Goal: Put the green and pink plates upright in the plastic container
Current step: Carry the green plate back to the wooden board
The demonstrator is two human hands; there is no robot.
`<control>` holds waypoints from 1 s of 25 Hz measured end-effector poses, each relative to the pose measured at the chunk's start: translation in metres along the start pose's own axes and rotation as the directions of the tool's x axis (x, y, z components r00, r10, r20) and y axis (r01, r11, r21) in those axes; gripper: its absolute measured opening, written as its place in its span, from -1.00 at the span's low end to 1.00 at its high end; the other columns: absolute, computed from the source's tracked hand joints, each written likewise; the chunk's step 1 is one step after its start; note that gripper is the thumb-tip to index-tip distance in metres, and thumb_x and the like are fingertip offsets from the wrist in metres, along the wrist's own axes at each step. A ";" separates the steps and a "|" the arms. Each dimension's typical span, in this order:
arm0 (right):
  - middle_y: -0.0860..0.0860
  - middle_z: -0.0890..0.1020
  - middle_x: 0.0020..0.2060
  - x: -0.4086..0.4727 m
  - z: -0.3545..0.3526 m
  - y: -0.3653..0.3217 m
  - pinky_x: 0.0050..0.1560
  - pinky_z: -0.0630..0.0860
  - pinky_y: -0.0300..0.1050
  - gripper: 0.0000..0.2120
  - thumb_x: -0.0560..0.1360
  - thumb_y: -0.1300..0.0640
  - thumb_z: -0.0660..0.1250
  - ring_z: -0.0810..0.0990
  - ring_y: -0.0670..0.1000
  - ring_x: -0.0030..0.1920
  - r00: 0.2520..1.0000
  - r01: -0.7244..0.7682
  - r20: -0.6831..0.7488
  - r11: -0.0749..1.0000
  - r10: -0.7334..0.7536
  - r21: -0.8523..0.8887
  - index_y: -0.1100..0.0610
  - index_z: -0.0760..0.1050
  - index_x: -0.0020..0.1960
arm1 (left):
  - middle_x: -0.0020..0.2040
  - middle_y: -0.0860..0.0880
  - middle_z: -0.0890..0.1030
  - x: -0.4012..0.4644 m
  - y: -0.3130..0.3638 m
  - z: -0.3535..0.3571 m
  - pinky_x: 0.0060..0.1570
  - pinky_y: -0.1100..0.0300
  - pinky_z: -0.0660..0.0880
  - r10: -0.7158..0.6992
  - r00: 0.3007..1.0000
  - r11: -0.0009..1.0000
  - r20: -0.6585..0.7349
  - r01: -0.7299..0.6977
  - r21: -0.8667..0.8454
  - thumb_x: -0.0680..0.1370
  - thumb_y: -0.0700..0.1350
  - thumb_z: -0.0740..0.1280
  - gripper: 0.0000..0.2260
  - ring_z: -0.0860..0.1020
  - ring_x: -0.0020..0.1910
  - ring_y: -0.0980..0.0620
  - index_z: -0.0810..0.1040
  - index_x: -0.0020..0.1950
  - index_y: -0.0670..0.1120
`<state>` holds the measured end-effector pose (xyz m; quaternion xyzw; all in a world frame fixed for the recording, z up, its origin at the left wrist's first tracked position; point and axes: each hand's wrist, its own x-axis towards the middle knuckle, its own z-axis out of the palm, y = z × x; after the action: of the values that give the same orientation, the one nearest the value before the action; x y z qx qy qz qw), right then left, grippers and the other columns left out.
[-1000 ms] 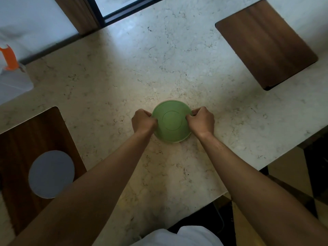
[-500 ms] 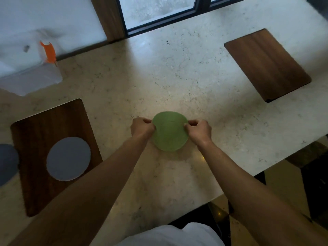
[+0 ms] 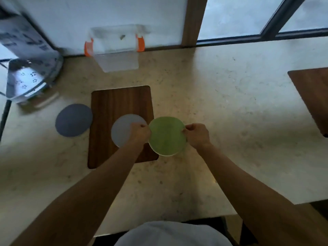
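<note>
I hold the green plate above the marble counter, its face turned up toward me. My left hand pinches its left rim and my right hand pinches its right rim. The clear plastic container with orange clips stands open at the back of the counter against the wall, well beyond the plate. A pale greyish plate lies flat on the wooden board, partly under my left hand. No clearly pink plate shows in this dim light.
A dark wooden board lies between me and the container. A darker grey plate rests on the counter left of it. A metal colander sits far left. Another wooden board is at the right edge.
The green plate has been lifted and carried left, held by both hands. My view has swung left and up, bringing the container, colander and both grey plates into sight.
</note>
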<state>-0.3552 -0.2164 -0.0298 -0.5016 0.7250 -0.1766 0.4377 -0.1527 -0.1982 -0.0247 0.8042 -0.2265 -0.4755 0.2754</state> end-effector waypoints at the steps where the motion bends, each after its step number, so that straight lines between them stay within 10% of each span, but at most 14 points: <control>1: 0.06 0.75 -0.14 -0.003 0.011 -0.008 0.03 0.65 0.09 -0.80 0.40 0.13 0.41 0.71 0.06 -0.13 1.000 0.013 0.015 1.000 -0.012 -0.009 0.11 0.71 -0.01 | -0.14 -0.26 0.61 0.002 -0.005 -0.013 0.03 -0.13 0.60 -0.003 1.000 1.000 -0.018 0.004 0.015 0.53 -0.28 0.28 -0.87 0.61 -0.06 -0.24 0.58 -0.09 -0.32; 4: 0.08 0.75 -0.15 -0.009 0.045 -0.032 0.00 0.66 0.09 -0.83 0.39 0.12 0.44 0.72 0.07 -0.16 0.999 0.022 0.041 1.000 -0.022 -0.014 0.11 0.70 -0.04 | -0.31 -0.19 0.61 0.006 -0.015 -0.058 -0.22 0.03 0.60 0.002 0.991 0.999 -0.130 0.003 0.042 0.46 -0.26 0.32 -0.84 0.65 -0.18 -0.23 0.56 -0.34 -0.19; 8: 0.09 0.74 -0.08 -0.011 0.081 -0.056 0.05 0.64 0.07 -0.78 0.41 0.10 0.44 0.71 0.09 -0.07 0.996 0.012 0.085 0.998 -0.007 -0.054 0.12 0.69 0.02 | -0.06 -0.31 0.67 0.019 -0.033 -0.098 -0.01 -0.17 0.65 -0.016 0.990 1.000 -0.139 0.016 -0.005 0.38 -0.29 0.33 -0.81 0.66 -0.06 -0.27 0.63 -0.04 -0.30; 25: 0.06 0.71 -0.01 0.018 0.143 -0.082 -0.02 0.50 -0.17 -0.83 0.48 0.10 0.42 0.65 0.04 0.00 0.993 0.104 0.076 0.972 -0.090 -0.213 0.13 0.66 0.03 | -0.03 -0.14 0.67 0.078 -0.052 -0.131 0.00 -0.11 0.65 -0.016 0.992 1.000 -0.123 0.013 -0.023 0.43 -0.35 0.39 -0.81 0.65 -0.02 -0.15 0.67 -0.05 -0.13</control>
<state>-0.1946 -0.2420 -0.0604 -0.5866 0.6997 -0.1013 0.3949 0.0037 -0.1788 -0.0573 0.8307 -0.1978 -0.4292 0.2941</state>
